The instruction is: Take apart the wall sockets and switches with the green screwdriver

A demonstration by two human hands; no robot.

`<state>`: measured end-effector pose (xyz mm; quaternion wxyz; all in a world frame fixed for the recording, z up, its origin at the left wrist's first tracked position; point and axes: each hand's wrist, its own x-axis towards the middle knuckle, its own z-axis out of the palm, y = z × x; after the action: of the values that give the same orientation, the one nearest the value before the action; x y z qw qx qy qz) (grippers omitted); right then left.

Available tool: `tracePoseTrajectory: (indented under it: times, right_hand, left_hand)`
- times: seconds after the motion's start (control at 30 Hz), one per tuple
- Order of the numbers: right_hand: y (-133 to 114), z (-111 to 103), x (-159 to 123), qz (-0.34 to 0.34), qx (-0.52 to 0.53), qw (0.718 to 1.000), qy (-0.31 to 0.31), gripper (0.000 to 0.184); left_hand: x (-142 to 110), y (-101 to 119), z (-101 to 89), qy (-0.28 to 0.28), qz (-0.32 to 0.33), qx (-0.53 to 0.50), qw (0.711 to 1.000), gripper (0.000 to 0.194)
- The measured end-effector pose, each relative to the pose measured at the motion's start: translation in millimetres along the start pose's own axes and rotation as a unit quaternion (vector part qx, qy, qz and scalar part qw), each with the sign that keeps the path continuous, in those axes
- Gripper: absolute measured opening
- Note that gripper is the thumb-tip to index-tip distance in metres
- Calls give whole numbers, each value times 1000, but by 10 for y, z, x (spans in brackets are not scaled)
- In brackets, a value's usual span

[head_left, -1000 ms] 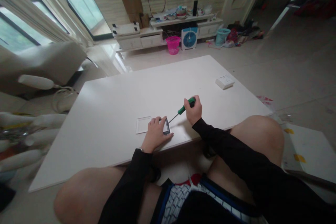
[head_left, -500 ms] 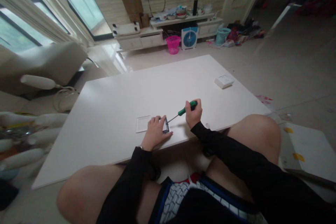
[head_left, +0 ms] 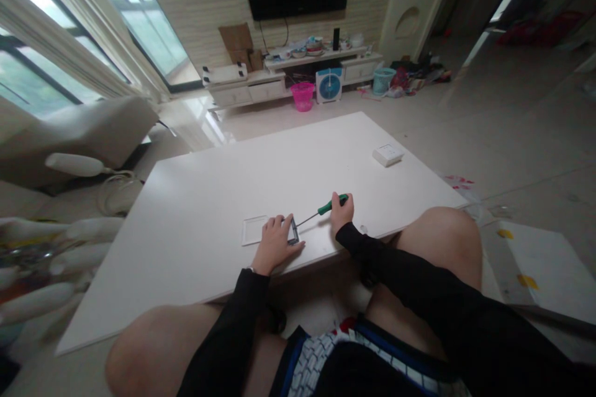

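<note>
My right hand point(head_left: 343, 216) is closed round the green handle of a screwdriver point(head_left: 326, 208), whose thin shaft slants down to the left. Its tip meets the right edge of a small rectangular panel with a dark grey rim point(head_left: 295, 236). Over that panel lies my left hand point(head_left: 274, 242), gripping it against the table with the thumb at the near side and fingers on top. Part of the panel is hidden under the fingers. Just left of the hand, a thin white rectangular frame point(head_left: 246, 232) lies flat on the tabletop.
A white socket box point(head_left: 388, 155) sits near the right edge of the white table point(head_left: 195, 211). A small clear round piece point(head_left: 364, 229) lies by my right wrist. Beyond the table stand a pink basket point(head_left: 303, 97) and a blue fan point(head_left: 329, 85). A white box point(head_left: 544, 260) is at right.
The view has tilted up slightly, so the table sits lower. The screwdriver handle has dropped a little and its shaft lies flatter; both hands keep their hold.
</note>
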<state>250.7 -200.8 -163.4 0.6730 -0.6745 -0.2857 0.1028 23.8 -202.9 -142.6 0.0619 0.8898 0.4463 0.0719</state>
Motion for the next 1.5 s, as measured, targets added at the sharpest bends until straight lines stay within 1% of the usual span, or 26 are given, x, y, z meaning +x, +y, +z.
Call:
tracePoseTrajectory:
  times: [0.07, 0.13, 0.2, 0.3, 0.4, 0.47, 0.53, 0.63, 0.77, 0.83, 1.13, 1.3, 1.5]
  right_hand:
    - [2, -3, 11, -2, -2, 1000, 3, 41]
    - [-52, -7, 24, -11, -2, 1000, -3, 40]
    - [-164, -9, 29, -25, 1, 999, -19, 39]
    - [-407, -9, -3, -51, 5, 997, -56, 36]
    - [-648, 2, -54, -107, -2, 990, -96, 33]
    - [-746, 23, -65, -135, -9, 985, -112, 32]
    - [-763, 55, -44, -137, -11, 984, -113, 32]
    - [-642, 93, 20, -106, -6, 990, -94, 33]
    - [-361, 71, 58, -27, -4, 998, -56, 39]
    - [-247, 46, 38, 1, -6, 999, -38, 40]
    - [55, 34, -28, 67, -37, 997, -5, 42]
    - [172, 31, -12, 102, -64, 993, -9, 43]
    - [154, -16, 25, 128, -78, 988, -41, 44]
  left_hand:
    - [0, 0, 2, 3, 1, -6, 1000, 80]
    - [-1, 1, 2, 6, 1, -11, 1000, 80]
    - [-2, 4, -1, 5, -1, -12, 1000, 80]
    - [-4, 15, -15, 0, -1, -12, 1000, 79]
    - [-4, 32, -35, -4, -1, -12, 1000, 81]
    - [-5, 44, -49, -6, -3, -11, 1000, 82]
    - [-5, 53, -58, -6, -4, -10, 1000, 81]
    - [-3, 59, -62, -6, -7, -8, 1000, 82]
    - [0, 49, -51, -13, -5, 4, 1000, 82]
    - [1, 41, -44, -17, -3, 12, 1000, 84]
    - [4, 39, -49, -15, -1, 21, 1000, 84]
    - [-8, 33, -54, -8, 9, 9, 1000, 72]
    - [-15, 5, -27, -3, 16, -8, 1000, 68]
